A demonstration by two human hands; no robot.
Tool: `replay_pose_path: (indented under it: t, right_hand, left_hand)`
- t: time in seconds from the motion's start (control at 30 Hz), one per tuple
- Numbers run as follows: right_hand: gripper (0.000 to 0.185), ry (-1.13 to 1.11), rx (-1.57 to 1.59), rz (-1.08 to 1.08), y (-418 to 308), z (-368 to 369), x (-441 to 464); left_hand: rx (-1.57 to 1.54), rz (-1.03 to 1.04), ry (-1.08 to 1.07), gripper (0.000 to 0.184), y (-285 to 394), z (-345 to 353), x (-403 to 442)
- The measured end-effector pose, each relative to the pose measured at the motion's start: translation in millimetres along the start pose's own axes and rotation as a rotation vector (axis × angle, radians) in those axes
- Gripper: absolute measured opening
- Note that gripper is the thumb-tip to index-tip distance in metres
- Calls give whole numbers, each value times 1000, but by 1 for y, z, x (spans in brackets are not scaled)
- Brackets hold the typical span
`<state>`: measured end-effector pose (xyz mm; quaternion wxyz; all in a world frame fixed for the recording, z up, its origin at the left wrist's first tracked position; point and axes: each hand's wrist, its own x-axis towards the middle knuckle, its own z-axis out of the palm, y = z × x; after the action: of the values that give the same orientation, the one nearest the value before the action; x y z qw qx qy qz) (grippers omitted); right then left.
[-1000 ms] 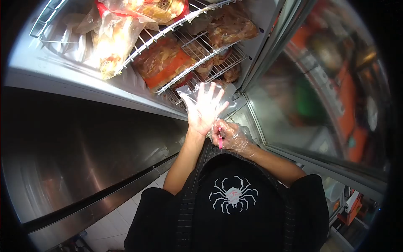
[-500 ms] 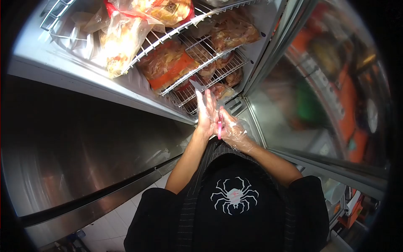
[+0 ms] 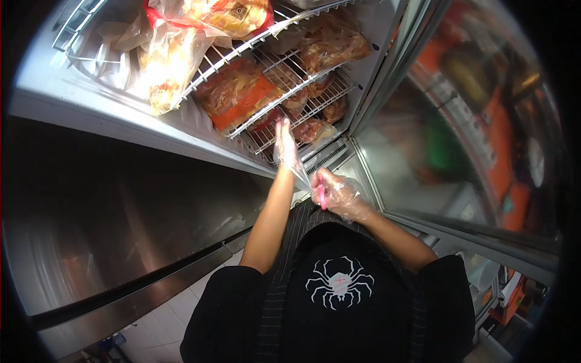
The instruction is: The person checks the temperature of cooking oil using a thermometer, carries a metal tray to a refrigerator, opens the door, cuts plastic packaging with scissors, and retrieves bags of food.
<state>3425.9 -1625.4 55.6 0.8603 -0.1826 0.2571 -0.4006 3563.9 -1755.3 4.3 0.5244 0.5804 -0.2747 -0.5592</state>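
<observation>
My left hand (image 3: 287, 147), in a clear plastic glove, reaches up before the lower wire racks with its fingers stretched out. It appears to hold nothing. Lower right, my right hand (image 3: 339, 195) is also in a clear glove, its fingers closed around a slim pink object (image 3: 321, 196); most of that object is hidden, so its kind is unclear. Loose clear film (image 3: 303, 179) spans from my left wrist toward my right fingers. Just beyond my left hand, bagged meat (image 3: 311, 130) lies low in the open fridge.
White wire shelves (image 3: 272, 109) carry several bags of meat, one with an orange band (image 3: 254, 100). A large bag with red edging (image 3: 227, 18) rests on the top shelf. The glass door (image 3: 417, 157) stands open at right; a dark steel panel (image 3: 121, 212) is at left.
My left hand has moved up and away from my right hand, toward the lower racks. My right hand has shifted slightly down and right, keeping the pink object.
</observation>
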Motion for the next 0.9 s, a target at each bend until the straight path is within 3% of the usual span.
replay_pose_path:
  t: [0.07,0.13,0.2,0.23,0.27,0.3,0.4,0.47,0.6,0.67,0.73,0.8,0.83,0.87,0.9]
  right_hand:
    - [15,127,240,25,6,-23,6]
    - [20,116,117,-30,0,-24,-4]
    - [15,143,-124,-170,-3,-36,-12]
    - [16,103,51,-130,-6,-46,-16]
    - [16,106,57,-135,-8,-52,-20]
    - [14,124,-40,-164,-8,-57,-24]
    - [21,152,-213,-248,-3,-79,-30]
    - [19,127,-6,-109,-8,-90,-34]
    - [18,107,-380,-226,-8,-95,-37]
    - [14,130,-384,-229,-7,-97,-34]
    - [17,105,-97,-85,-11,-102,-30]
    - [15,71,-115,-72,-13,-111,-23]
    - [13,48,-135,-57,-13,-116,-19]
    - [13,40,-126,-60,-16,-114,-16]
    - [14,114,-492,-115,-23,-106,-16]
  left_hand:
    - [401,230,238,58,3,-15,30]
    - [734,243,503,47,-7,-34,76]
    - [1358,-73,183,51,37,-40,74]
    - [1377,389,301,51,15,-54,85]
    - [1090,799,302,49,-2,-63,115]
    - [1072,894,231,48,0,-66,135]
    - [1387,647,89,47,9,-68,168]
    - [1565,476,38,46,10,-70,177]
    - [1690,357,22,43,10,-84,185]
    - [1748,323,17,42,4,-90,185]
    - [1845,304,10,41,-23,-106,196]
    - [1968,350,69,41,-40,-119,184]
    - [1663,251,268,37,-31,-111,161]
    - [1483,379,566,29,20,-66,76]
    - [1182,587,463,26,37,-51,34]
